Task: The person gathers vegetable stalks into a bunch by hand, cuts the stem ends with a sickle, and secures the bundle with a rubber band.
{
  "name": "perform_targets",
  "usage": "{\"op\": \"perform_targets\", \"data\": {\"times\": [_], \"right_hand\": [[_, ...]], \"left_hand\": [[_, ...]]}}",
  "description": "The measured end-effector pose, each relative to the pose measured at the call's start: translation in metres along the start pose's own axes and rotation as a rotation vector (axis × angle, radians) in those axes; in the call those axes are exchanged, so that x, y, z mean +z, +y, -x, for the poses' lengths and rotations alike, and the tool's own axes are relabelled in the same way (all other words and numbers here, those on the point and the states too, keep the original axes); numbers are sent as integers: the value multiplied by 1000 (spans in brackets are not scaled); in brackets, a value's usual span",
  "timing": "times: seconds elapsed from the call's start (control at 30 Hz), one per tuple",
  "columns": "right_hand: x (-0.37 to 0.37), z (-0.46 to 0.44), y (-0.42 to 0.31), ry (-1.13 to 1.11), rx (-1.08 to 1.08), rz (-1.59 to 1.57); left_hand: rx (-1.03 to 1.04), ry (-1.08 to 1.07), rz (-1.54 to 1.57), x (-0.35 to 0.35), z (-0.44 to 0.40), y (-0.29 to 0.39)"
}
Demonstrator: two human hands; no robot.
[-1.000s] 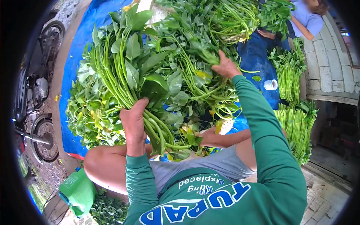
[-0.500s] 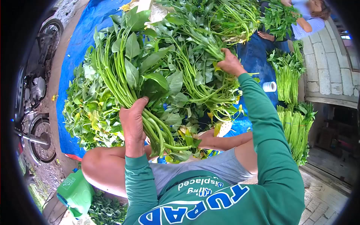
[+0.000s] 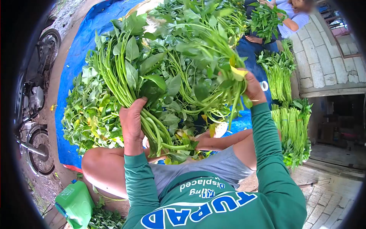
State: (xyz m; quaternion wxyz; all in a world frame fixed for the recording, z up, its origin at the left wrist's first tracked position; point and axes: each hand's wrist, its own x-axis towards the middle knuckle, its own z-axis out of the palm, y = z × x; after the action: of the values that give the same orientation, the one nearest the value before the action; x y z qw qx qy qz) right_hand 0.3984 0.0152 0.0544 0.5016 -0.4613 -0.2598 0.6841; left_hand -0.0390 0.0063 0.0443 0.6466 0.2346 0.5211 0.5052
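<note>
My left hand is closed round a thick bunch of water spinach, its leaves pointing away from me and its cut stem ends hanging over my lap. To the right, my right hand grips a smaller water spinach bunch. That bunch is partly blurred, and a yellow leaf shows beside my fingers. Between and beyond both hands lies a heap of loose water spinach. More loose leaves spread out left of my left hand.
A blue tarp lies under the greens. Upright tied bundles stand at right, near a white ring-shaped object. Another person sits at top right holding greens. A green jug is at lower left, a motorcycle at far left.
My right hand has moved down and slightly right, drawing its bunch away from the heap toward me. My left hand keeps its bunch in nearly the same place.
</note>
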Motion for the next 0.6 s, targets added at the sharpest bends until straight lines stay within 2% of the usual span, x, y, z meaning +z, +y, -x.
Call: {"op": "perform_targets", "data": {"times": [0.03,0.07,0.13,0.17,0.23,0.33,0.37,0.47,0.5,0.6], "right_hand": [[-2,8,16,0,15,66],[-5,17,31,105,170,217],[-8,23,67,547,456,866],[-15,25,80,523,459,892],[-40,24,96,479,441,958],[-77,14,113,548,-56,1536],[-83,12,120,637,-201,1579],[-50,15,105,598,-115,1267],[-59,7,114,588,-116,1344],[-72,-10,147,620,265,1551]], "left_hand": [[31,4,24,2,2,1],[54,14,8,4,6,4],[-58,-11,-56,-13,4,2],[-46,-6,-36,-15,7,1],[-20,4,-25,-9,16,6],[-7,0,-31,-13,15,1],[-9,-3,-43,-17,13,-3],[1,-46,-84,-21,9,-6],[8,-43,-68,-17,11,-3],[-7,-43,-63,-10,15,-3]]}}
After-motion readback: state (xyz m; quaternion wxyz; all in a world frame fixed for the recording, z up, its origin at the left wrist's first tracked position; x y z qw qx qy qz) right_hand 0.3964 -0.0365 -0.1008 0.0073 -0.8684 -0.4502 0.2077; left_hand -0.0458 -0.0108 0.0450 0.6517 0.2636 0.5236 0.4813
